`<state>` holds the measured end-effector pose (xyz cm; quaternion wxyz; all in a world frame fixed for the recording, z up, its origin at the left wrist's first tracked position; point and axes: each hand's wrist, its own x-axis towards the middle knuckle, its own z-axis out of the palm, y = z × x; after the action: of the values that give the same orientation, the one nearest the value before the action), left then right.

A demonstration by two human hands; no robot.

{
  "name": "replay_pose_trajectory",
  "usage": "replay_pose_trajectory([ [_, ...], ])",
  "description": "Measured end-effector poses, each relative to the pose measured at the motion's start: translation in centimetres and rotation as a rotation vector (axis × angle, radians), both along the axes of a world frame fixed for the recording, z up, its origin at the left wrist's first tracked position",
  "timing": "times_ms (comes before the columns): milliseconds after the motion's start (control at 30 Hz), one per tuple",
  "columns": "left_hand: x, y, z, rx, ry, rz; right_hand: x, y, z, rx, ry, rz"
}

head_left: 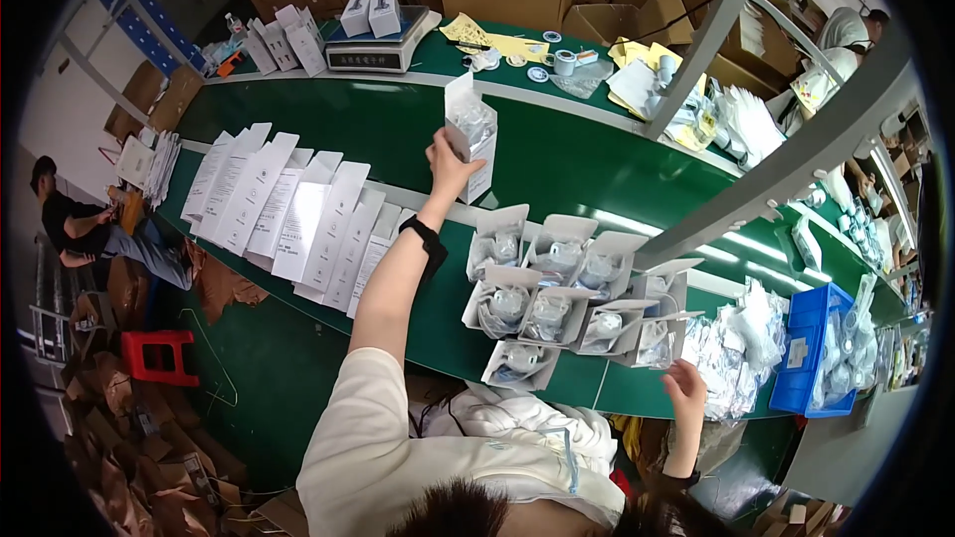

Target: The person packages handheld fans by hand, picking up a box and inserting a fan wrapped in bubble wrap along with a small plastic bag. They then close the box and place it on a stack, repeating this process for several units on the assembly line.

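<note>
My left hand (453, 163) is closed on the side of an upright white box (480, 171), its top flap standing up, a clear plastic bag showing inside. That box is on the green conveyor, beyond the bench edge. Near the front of the bench, my right hand (685, 390) has its fingers loosely bent and apart beside the corner of an open box (654, 346); whether they touch it I cannot tell. Several open boxes (550, 316) stand grouped between my hands, each with a bagged whitish item inside.
Left of my arm lies a row of flat-topped white cartons (261, 194). Clear-bagged parts (736, 348) are heaped at right, by a blue bin (796, 363). A grey metal post (756, 164) slants across the right. A scale (373, 55) stands on the far shelf.
</note>
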<state>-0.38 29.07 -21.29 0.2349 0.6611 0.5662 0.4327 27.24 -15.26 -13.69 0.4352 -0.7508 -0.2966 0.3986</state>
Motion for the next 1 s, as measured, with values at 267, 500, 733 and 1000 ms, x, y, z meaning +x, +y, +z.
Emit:
replay_pose_trajectory([
  [267,1.4,6.7,-4.0,0.092,-0.170,-0.094,-1.0,8.2,13.3,0.380,-0.510,0.164],
  [500,2.0,8.0,-2.3,0.043,-0.195,-0.139,-3.7,22.8,14.1,0.168,-0.738,0.958],
  [733,4.0,12.1,-0.2,-0.011,0.134,0.003,-5.8,24.8,10.8,-0.058,-0.826,0.917],
  [1000,10.3,19.4,-1.7,0.022,-0.373,-0.131,-6.5,25.5,10.1,0.014,-1.015,0.889],
])
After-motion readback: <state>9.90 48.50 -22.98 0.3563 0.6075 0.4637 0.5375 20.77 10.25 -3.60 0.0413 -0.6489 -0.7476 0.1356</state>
